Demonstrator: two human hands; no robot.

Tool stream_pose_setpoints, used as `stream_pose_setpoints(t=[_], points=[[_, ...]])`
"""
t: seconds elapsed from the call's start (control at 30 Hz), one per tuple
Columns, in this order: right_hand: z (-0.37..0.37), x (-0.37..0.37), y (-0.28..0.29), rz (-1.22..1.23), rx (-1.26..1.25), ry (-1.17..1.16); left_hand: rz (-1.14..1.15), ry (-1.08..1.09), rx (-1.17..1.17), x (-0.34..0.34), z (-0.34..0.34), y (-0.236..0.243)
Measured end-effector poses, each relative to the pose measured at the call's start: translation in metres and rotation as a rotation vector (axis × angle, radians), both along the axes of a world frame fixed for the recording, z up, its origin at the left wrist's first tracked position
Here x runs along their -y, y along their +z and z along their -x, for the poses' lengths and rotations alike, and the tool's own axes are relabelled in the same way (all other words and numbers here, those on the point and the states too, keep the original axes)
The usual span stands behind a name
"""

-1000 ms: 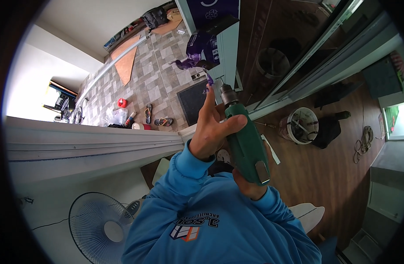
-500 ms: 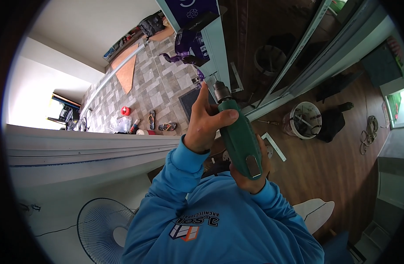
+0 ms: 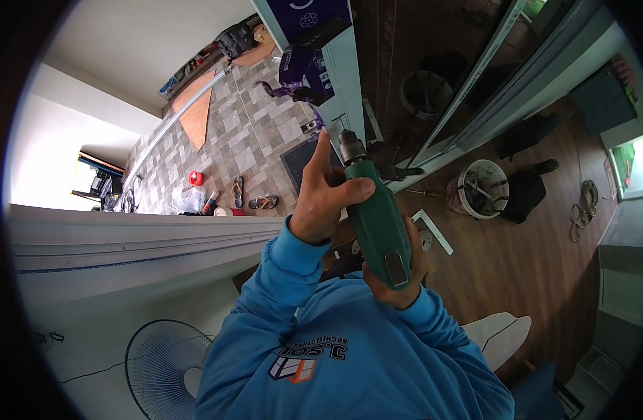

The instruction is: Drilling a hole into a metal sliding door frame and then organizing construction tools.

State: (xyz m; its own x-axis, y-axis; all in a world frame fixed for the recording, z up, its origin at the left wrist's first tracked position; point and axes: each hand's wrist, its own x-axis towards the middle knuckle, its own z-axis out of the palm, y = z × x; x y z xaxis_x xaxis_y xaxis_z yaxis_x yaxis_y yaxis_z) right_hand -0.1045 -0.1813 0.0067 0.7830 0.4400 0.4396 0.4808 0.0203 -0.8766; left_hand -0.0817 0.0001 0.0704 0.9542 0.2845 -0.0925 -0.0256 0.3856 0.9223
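Observation:
A green power drill (image 3: 379, 220) with a metal chuck (image 3: 351, 147) points away from me, towards the edge of a white door frame (image 3: 344, 91). My right hand (image 3: 409, 276) is wrapped round its rear part, and the drill body hides most of those fingers. My left hand (image 3: 320, 199) grips the drill's front from the left, thumb lying on top of the casing. The left index finger stretches forward to the frame beside the chuck. The bit's tip cannot be made out. Purple torn wrapping (image 3: 304, 77) hangs on the frame just beyond that finger.
Right of me, a bucket of tools (image 3: 478, 189), a white angle square (image 3: 433, 231) and a coiled rope (image 3: 586, 206) are on the wooden floor. Flip-flops (image 3: 263, 202) lie on the tiles at left. A fan (image 3: 164, 371) stands at lower left. Dark glass (image 3: 433, 42) borders the frame.
The view has shifted slightly. Both hands keep their hold on the drill, which stays against the same part of the frame. A dark shape now shows beside the drill's front, by the sill.

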Motion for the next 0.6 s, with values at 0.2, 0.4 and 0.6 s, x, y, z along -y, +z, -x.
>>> stream_pose_setpoints(t=[0.2, 0.4, 0.6], points=[[-0.0015, -0.0018, 0.0005, -0.01, 0.017, -0.001, -0.003, -0.03, 0.0, -0.001, 0.0011, -0.0001], [-0.0021, -0.0024, 0.0013, -0.037, 0.015, -0.007, 0.067, -0.012, -0.003, -0.002, 0.0026, -0.0015], [-0.0033, -0.001, 0.0012, -0.017, 0.01, 0.022, 0.066, -0.034, -0.002, -0.0031, 0.0025, 0.0002]])
